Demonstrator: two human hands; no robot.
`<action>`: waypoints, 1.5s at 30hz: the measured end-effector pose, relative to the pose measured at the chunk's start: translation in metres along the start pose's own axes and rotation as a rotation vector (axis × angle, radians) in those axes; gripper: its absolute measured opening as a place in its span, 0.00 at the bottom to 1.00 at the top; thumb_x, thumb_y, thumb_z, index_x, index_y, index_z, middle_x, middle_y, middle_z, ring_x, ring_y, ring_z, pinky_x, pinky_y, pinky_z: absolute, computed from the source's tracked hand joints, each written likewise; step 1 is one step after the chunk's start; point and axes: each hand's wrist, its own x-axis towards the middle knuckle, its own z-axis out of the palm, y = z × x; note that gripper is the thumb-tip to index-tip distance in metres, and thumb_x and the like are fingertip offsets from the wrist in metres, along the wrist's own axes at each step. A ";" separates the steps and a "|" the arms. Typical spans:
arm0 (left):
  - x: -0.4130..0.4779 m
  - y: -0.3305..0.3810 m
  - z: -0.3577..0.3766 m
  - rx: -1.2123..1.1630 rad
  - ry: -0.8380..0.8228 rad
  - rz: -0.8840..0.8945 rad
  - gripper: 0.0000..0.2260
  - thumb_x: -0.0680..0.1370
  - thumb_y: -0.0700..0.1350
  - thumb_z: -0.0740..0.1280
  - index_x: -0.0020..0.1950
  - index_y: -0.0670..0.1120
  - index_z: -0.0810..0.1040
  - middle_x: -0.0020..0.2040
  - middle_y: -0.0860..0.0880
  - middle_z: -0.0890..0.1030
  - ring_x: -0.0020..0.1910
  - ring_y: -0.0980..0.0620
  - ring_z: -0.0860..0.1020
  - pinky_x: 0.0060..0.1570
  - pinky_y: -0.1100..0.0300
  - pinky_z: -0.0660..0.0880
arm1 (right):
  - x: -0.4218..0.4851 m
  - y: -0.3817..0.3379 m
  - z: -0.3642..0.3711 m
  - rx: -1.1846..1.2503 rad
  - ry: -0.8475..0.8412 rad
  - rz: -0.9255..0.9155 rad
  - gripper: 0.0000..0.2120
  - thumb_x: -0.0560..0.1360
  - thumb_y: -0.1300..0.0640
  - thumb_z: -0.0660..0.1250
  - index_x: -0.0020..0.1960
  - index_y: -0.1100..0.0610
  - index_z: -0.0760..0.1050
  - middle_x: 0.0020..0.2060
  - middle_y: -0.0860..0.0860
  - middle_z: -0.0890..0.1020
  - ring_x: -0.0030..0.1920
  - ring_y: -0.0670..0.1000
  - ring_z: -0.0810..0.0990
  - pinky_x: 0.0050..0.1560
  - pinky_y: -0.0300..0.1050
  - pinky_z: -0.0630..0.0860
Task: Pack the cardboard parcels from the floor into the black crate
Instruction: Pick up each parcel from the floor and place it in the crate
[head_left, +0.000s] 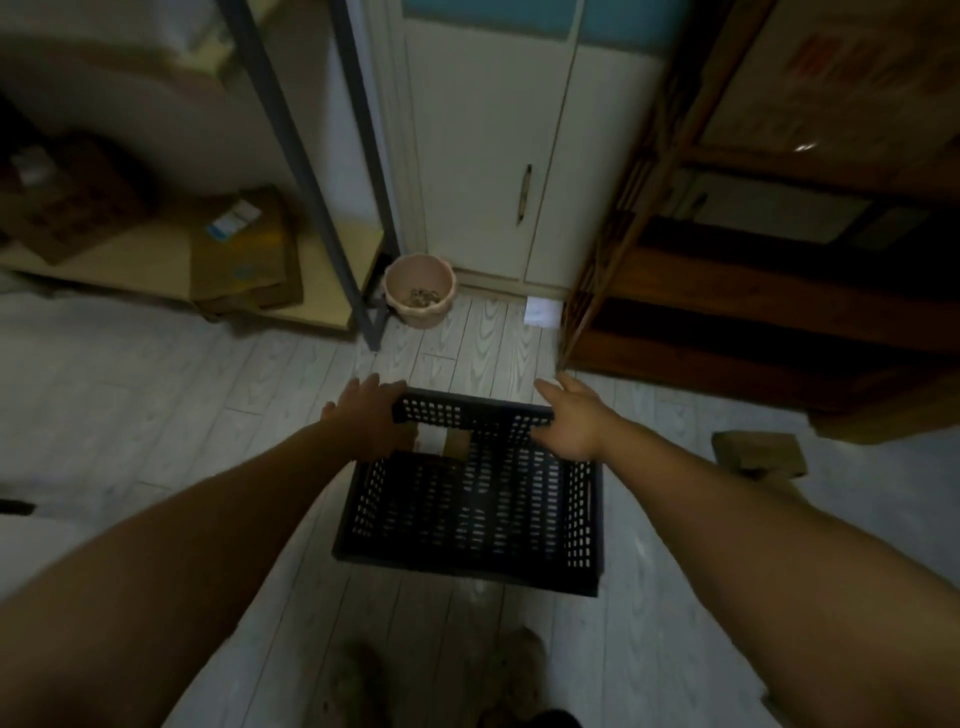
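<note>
Far left: a low pale shelf (156, 260) bearing flattened cardboard boxes (244, 254), all blurred. Just right of that, a grey metal upright (311, 171), and beyond its foot a pink bucket (418, 291) on the pale plank floor (156, 389), close against a white cabinet door (488, 156). In the middle, the left hand (369, 415) at the far-left corner of the black crate (467, 509), thumb laid over the rim, fingers curled round the outside, gripping it. Crate directly ahead on the planks, between both forearms; cannot tell whether flat on the floor or tipped up at the far end. Inside, at the far end near the left hand, a brown cardboard parcel (457, 445) with a pale patch beside it, partly hidden. Below the crate, two blurred feet (514, 665). At the far-right corner, the right hand (571, 421), fingers nearly straight along the outside of the rim, thumb hooked against it, pinching the edge. Further back, a white sheet (543, 312) on the floor at the foot of a dark wooden shelf unit (753, 322). Right of the crate and well apart from it, a second parcel (758, 454) lying on the floor beside that unit.
</note>
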 end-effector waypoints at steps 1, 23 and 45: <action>-0.021 0.007 -0.015 -0.005 0.008 -0.001 0.33 0.75 0.56 0.65 0.76 0.53 0.54 0.77 0.44 0.52 0.76 0.41 0.49 0.73 0.39 0.54 | -0.025 -0.001 -0.015 -0.011 0.025 0.006 0.38 0.77 0.44 0.63 0.79 0.50 0.45 0.78 0.53 0.43 0.78 0.56 0.43 0.77 0.50 0.47; -0.365 0.286 -0.062 -0.059 0.129 0.602 0.33 0.77 0.54 0.64 0.77 0.52 0.52 0.78 0.46 0.51 0.77 0.44 0.53 0.74 0.49 0.54 | -0.493 0.186 -0.057 0.043 0.540 0.433 0.35 0.77 0.43 0.63 0.78 0.49 0.50 0.78 0.52 0.48 0.77 0.55 0.52 0.74 0.50 0.56; -0.332 0.621 0.136 -0.278 -0.291 0.620 0.29 0.78 0.47 0.64 0.76 0.47 0.54 0.75 0.45 0.62 0.72 0.45 0.64 0.66 0.55 0.64 | -0.553 0.528 -0.001 0.308 0.244 0.638 0.37 0.78 0.45 0.62 0.79 0.52 0.46 0.78 0.54 0.47 0.77 0.57 0.52 0.75 0.50 0.53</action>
